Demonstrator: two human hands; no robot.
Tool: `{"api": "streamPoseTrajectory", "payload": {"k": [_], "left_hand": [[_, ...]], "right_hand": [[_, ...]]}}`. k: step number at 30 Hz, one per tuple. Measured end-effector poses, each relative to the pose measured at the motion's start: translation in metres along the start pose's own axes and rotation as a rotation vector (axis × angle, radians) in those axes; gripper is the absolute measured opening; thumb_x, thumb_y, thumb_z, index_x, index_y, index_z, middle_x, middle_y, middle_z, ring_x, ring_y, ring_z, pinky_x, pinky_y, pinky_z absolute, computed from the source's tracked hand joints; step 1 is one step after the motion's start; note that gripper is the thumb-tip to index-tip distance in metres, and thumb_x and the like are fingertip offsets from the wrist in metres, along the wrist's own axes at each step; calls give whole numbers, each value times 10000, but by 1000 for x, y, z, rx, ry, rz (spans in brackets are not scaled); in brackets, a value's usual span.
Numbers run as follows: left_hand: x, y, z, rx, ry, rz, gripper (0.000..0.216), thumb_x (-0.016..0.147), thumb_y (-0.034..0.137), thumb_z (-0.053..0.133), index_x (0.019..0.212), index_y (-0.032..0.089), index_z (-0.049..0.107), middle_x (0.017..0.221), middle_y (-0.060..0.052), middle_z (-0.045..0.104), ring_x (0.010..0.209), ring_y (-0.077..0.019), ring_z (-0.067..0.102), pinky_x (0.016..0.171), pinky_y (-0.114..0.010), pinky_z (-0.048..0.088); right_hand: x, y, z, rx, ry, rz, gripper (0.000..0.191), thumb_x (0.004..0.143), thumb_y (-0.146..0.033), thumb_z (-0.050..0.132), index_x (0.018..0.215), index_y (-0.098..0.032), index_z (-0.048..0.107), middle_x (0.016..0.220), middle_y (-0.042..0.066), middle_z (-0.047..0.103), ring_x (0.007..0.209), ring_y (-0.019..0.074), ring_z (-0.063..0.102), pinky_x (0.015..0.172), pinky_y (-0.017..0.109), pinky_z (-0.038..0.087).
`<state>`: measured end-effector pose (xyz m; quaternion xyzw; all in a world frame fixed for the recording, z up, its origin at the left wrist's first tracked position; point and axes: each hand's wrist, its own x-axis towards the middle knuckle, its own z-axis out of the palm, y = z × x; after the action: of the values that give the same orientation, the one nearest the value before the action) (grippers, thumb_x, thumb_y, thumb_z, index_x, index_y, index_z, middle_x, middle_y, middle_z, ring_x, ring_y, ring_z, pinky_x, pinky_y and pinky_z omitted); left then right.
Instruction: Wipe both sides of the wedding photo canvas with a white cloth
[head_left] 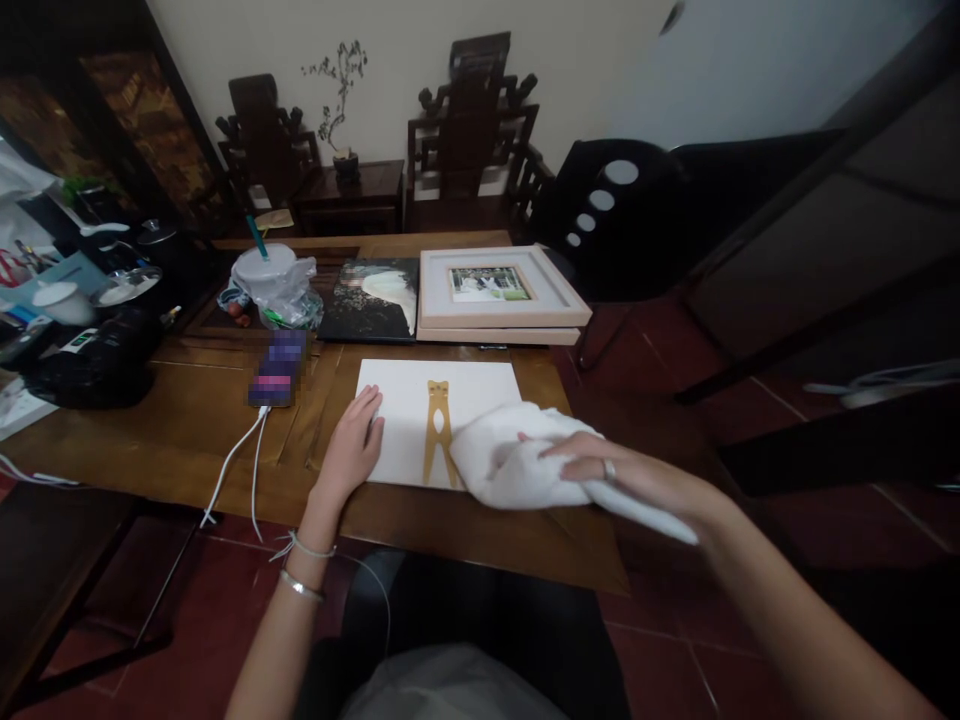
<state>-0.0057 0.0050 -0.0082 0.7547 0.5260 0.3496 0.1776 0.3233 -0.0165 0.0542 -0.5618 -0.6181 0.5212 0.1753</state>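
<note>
A white board [397,400] with a long yellow-brown animal figure [438,425] on it lies flat near the table's front edge. My left hand [358,440] rests on the board's left edge, its fingers laid out straight. In my right hand [589,458] is a bunched white cloth [510,450], gripped from its right side. The cloth covers the board's lower right part, and a tail of it trails beneath my right wrist. Whether the cloth presses on the board or hovers just over it, I cannot tell.
Behind the board lie stacked picture frames [502,315] and a dark painted canvas [371,300]. A phone [279,370] with white cables sits to the left. Beyond it are a lidded cup [266,262] in a plastic bag and a black bag [94,360]. Dark chairs stand behind the wooden table [217,390].
</note>
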Motion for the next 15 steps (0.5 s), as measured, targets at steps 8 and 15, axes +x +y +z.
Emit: {"api": "streamPoseTrajectory", "payload": {"k": [8,15], "left_hand": [[0,1,-2,18,-8,-21,385,918,234,424,1272,131,535,1401,-146,484,1344,-222,405,1138,-443,308],[0,0,-1,39,-46,-20,427,933,248,394,1332,124,479,1442,-141,433,1388,-215,329,1157,-442,267]], "right_hand": [[102,-20,16,-30,313,-233,278,781,-362,471,831,-189,684,1065,66,690,1146,322,542,1049,505,324],[43,-26,94,-698,138,-728,318,816,-144,426,1030,-153,660,1444,127,422,1403,347,187,1079,685,48]]}}
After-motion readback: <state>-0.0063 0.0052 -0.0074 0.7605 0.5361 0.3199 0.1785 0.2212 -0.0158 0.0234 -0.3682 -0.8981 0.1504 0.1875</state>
